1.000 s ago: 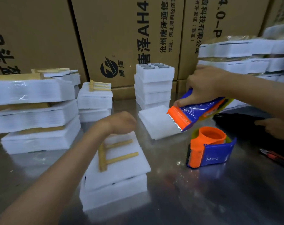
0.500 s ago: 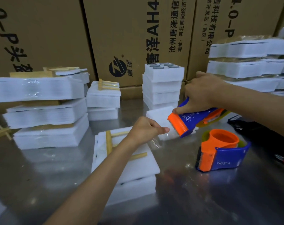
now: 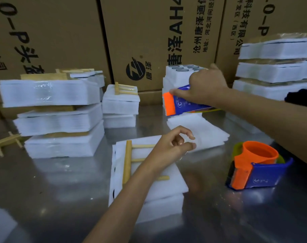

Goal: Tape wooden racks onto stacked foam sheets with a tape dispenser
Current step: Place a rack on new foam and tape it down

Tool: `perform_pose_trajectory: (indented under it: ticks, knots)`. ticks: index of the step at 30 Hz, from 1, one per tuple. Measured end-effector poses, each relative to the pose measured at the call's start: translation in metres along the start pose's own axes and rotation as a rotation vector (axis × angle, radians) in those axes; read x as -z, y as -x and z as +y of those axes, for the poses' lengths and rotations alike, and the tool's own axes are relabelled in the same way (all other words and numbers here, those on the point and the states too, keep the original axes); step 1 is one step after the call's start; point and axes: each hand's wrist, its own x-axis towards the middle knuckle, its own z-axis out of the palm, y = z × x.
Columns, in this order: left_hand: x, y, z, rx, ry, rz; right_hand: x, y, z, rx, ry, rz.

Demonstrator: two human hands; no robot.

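A wooden rack (image 3: pixel 127 162) lies on a short stack of white foam sheets (image 3: pixel 166 188) at the middle of the metal table. My left hand (image 3: pixel 173 146) hovers over the stack's far right corner, thumb and forefinger pinching what looks like the end of a clear tape strip (image 3: pixel 190 146). My right hand (image 3: pixel 206 85) grips a blue and orange tape dispenser (image 3: pixel 180 105), held in the air above and behind the left hand. The tape between hand and dispenser is barely visible.
A second blue and orange dispenser (image 3: pixel 254 170) stands on the table (image 3: pixel 61 190) at the right. Loose foam sheets (image 3: pixel 207 130) lie behind my left hand. Taped foam bundles (image 3: pixel 58 111) pile up left, more stacks (image 3: pixel 275 72) right, cardboard boxes (image 3: pixel 149 32) behind. Loose racks (image 3: pixel 3 142) lie far left.
My left hand went from the rack up to the dispenser's blade and has drawn back towards the stack. My right hand lifted the dispenser up and to the left.
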Motion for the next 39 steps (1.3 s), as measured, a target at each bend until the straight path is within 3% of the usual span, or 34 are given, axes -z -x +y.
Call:
perform_pose_trajectory:
  ticks: [3, 7, 12, 15, 19, 21, 25, 27, 30, 32, 36, 39]
  knots:
    - [0.001, 0.0, -0.002, -0.002, -0.037, -0.032, -0.028, -0.012, -0.041, -0.121, -0.269, -0.096]
    - [0.006, -0.004, -0.003, 0.029, 0.233, 0.107, -0.072, -0.021, -0.085, -0.048, -0.478, -0.25]
    - [0.015, -0.008, 0.0, 0.111, 0.568, 0.269, -0.109, -0.014, -0.093, 0.111, -0.621, -0.641]
    - [0.015, -0.008, 0.002, 0.119, 0.613, 0.273, -0.109, -0.006, -0.094, 0.144, -0.742, -0.659]
    - [0.016, -0.009, -0.002, 0.102, 0.614, 0.23, -0.066, -0.011, -0.078, -0.229, -1.142, -0.509]
    - [0.016, -0.008, -0.003, 0.092, 0.613, 0.229, -0.039, -0.001, -0.053, -0.358, -1.234, -0.633]
    - [0.016, -0.008, -0.004, 0.077, 0.598, 0.234, -0.005, 0.055, -0.013, -0.399, -1.352, -0.901]
    - [0.015, -0.009, -0.003, 0.09, 0.582, 0.239, 0.004, 0.088, -0.014, -0.397, -1.443, -0.882]
    - [0.01, -0.01, -0.001, 0.14, 0.521, 0.242, 0.005, 0.12, -0.025, -0.379, -1.637, -0.663]
    - [0.008, -0.012, 0.001, 0.198, 0.371, 0.257, 0.004, 0.131, -0.03, -0.47, -1.66, -0.514]
    - [0.001, -0.009, 0.0, 0.161, -0.019, 0.216, 0.002, 0.14, -0.03, -0.592, -1.515, -0.445]
    - [-0.009, -0.005, -0.005, 0.088, -0.282, 0.293, -0.001, 0.144, -0.028, -0.599, -1.199, -0.373]
